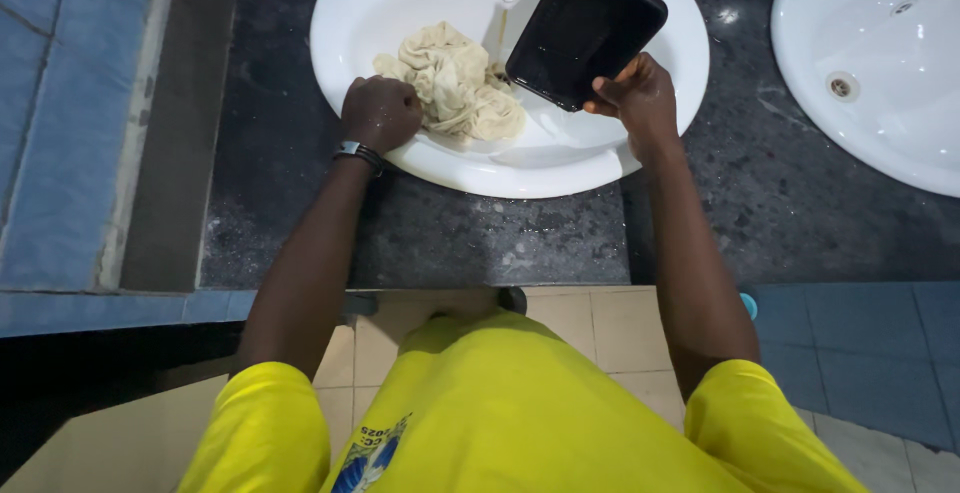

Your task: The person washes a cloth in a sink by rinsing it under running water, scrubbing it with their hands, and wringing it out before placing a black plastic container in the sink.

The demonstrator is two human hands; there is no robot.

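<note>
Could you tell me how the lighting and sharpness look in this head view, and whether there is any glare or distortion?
Head view: even overhead light, sharp at the centre; soft glare on the black tray in the right hand and on the dark counter; tray's shadow falls in the white basin beside the beige cloth at the left hand; wide-angle stretching toward the edges.

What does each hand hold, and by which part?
Right hand grips the black tray by its lower corner; left hand clutches the beige cloth at its left edge.

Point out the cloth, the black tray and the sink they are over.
cloth (455, 83), head view, middle of the crumpled beige heap
black tray (583, 28), head view, centre of its flat side
sink (530, 168), head view, bare white front rim
</note>
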